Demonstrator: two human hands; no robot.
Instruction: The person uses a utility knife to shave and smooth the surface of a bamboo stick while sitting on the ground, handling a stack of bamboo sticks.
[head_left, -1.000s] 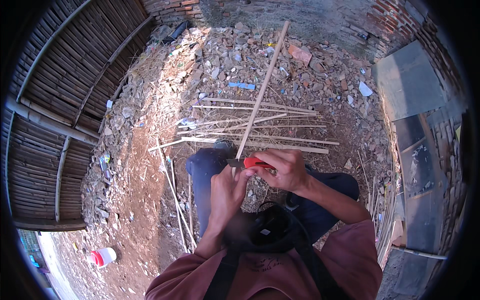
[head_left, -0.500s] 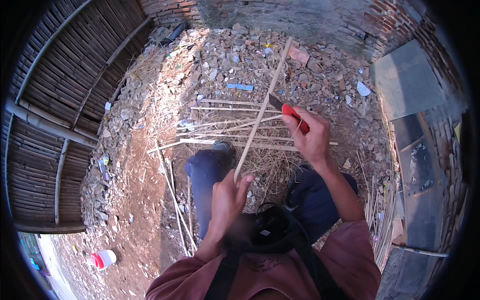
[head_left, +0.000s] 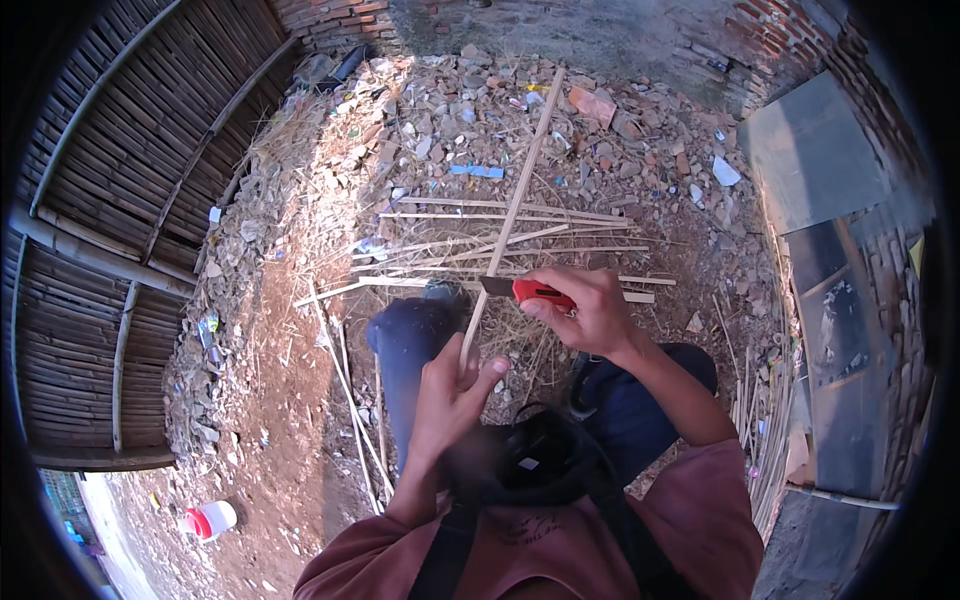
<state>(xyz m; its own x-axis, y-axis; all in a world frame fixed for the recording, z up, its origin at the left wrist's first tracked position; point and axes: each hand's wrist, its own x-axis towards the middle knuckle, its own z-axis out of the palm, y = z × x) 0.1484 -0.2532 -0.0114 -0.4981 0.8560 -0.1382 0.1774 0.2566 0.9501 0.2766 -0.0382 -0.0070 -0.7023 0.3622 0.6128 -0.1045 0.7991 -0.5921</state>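
Observation:
My left hand (head_left: 447, 393) is closed round the near end of a long, pale bamboo strip (head_left: 521, 190), which slants up and away to the right. In my right hand (head_left: 592, 312) is a red-handled utility knife (head_left: 543, 293). Its dark blade lies across the strip a short way beyond my left hand. Below the knife, several more split bamboo strips (head_left: 590, 250) lie crosswise on the ground over thin dry shavings. My fingers hide part of the knife handle and the strip's near end.
Broken brick and stone rubble (head_left: 470, 110) covers the ground ahead. A bamboo-slat wall (head_left: 110, 200) stands at left, with a red and white container (head_left: 208, 520) near it. Leaning panels (head_left: 820, 160) and a bundle of sticks (head_left: 765, 450) line the right side.
My right hand has drawn the knife down along the strip, nearer to my left hand. The strip's far end has shifted slightly left; my left hand still grips it.

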